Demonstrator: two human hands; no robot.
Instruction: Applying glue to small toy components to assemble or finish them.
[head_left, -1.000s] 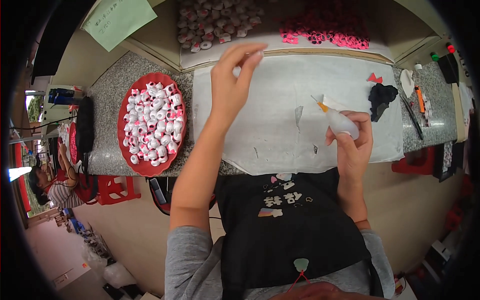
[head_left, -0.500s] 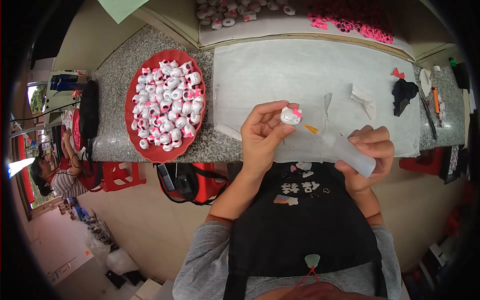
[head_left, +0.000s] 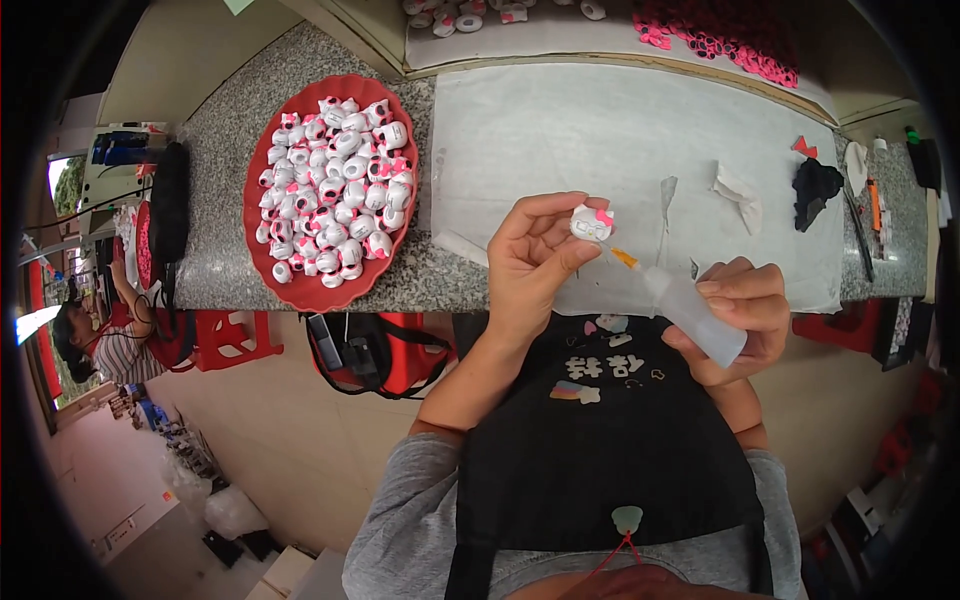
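Since the earlier frames the left hand [head_left: 535, 262] has come back from the far side of the counter to the near edge, and it now pinches a small white figurine [head_left: 592, 222] with a pink bow between thumb and fingertips, just left of centre. How the piece is shaped on its far side cannot be made out, since the fingers cover part of it.

At the far left edge another person [head_left: 85, 345] is cut by the dark fisheye rim, with little more than a striped top showing. Right of that, in the upper left, a glossy round red tray [head_left: 262, 265] rests on the speckled granite counter [head_left: 215, 120], heaped with many more of the small white and pink pieces [head_left: 335, 190]; they are too small to tell apart. A pale, matte sheet [head_left: 560, 130] covers the counter's middle, lightly creased and bearing a few torn scraps.

Right of centre, the right hand [head_left: 735, 315] is wrapped firmly around a soft translucent plastic squeeze bottle [head_left: 695, 318], whose orange nozzle [head_left: 624, 258] points up left and nearly meets the figurine; whether they touch is unclear. At the upper right a crumpled black cloth [head_left: 815, 185] lies near thin tools that blur into the rim.
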